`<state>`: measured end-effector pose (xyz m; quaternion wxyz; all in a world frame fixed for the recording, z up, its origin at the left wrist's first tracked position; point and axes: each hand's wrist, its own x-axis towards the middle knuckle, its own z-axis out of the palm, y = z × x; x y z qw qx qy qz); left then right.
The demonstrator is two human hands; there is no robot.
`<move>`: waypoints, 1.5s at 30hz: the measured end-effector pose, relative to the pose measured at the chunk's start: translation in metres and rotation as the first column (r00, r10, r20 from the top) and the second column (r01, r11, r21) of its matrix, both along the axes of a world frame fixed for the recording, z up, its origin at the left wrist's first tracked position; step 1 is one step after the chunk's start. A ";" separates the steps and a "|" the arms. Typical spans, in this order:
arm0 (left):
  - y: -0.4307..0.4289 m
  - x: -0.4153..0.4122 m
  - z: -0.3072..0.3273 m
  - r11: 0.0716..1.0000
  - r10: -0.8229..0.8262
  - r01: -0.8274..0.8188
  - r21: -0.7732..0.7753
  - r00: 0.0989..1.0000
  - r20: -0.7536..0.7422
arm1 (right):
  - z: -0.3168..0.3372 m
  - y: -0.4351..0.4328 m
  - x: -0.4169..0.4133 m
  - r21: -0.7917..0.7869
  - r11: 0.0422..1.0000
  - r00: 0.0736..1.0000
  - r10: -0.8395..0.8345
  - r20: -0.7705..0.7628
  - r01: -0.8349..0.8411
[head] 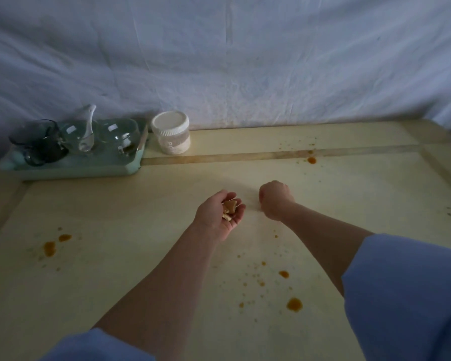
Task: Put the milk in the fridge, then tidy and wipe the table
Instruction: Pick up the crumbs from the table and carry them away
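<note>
My left hand [216,217] is cupped palm up over the middle of the pale wooden table [115,269], with a few brown biscuit pieces [229,208] lying in the palm and the fingers curled around them. Just to its right, my right hand [275,200] is turned knuckles up with its fingers curled under against the tabletop; whether it holds anything is hidden. Orange-brown spill spots [294,304] and small crumbs dot the table at front right, at left [49,248] and at the far right [311,160]. No milk or fridge is in view.
A mint-green tray [76,169] at the back left carries glass cups and a clear glass spoon [86,131]. A white-lidded jar [171,132] stands beside it. A white cloth [245,61] hangs behind the table.
</note>
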<state>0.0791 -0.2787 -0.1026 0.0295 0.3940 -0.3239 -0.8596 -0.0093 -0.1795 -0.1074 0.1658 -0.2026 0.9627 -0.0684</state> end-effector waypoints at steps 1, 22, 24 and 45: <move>0.004 -0.001 -0.003 1.000 -0.008 0.008 0.001 1.000 0.002 | -0.001 0.001 0.001 -0.042 0.998 0.999 -0.042 0.016 0.042; 0.053 0.026 0.070 0.997 -0.059 0.056 -0.052 0.996 -0.063 | 0.126 0.037 0.075 -0.532 0.847 0.993 0.043 0.107 0.021; 0.051 0.045 0.081 0.998 -0.019 0.016 -0.055 0.997 -0.072 | 0.138 0.039 0.092 -0.540 0.841 0.990 0.086 0.113 -0.012; 0.086 0.319 0.063 0.802 0.596 -0.589 -0.100 0.799 0.074 | 0.072 0.061 0.270 -0.218 0.713 0.686 0.701 0.193 -0.667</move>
